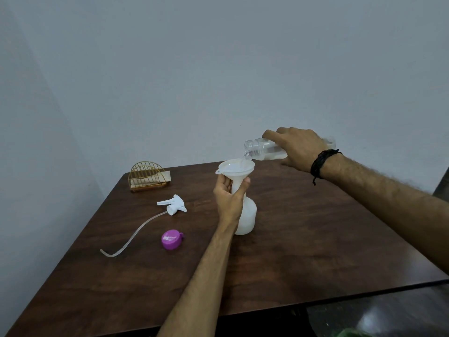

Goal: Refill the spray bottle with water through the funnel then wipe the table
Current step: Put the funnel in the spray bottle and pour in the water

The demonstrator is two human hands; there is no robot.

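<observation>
A white spray bottle (248, 216) stands upright near the middle of the dark wooden table (303, 239), its spray head off. A white funnel (237, 167) sits in its neck. My left hand (228, 198) grips the bottle's neck and the funnel's stem. My right hand (297, 149) holds a clear water bottle (261, 149) tipped almost level, its open mouth over the funnel, with water running into it. The water bottle's far end is hidden behind my right hand.
The white spray head (173, 205) with its long clear tube (131, 238) lies on the table to the left. A purple cap (172, 239) lies in front of it. A gold wire napkin holder (147, 176) stands at the back left corner, near the wall.
</observation>
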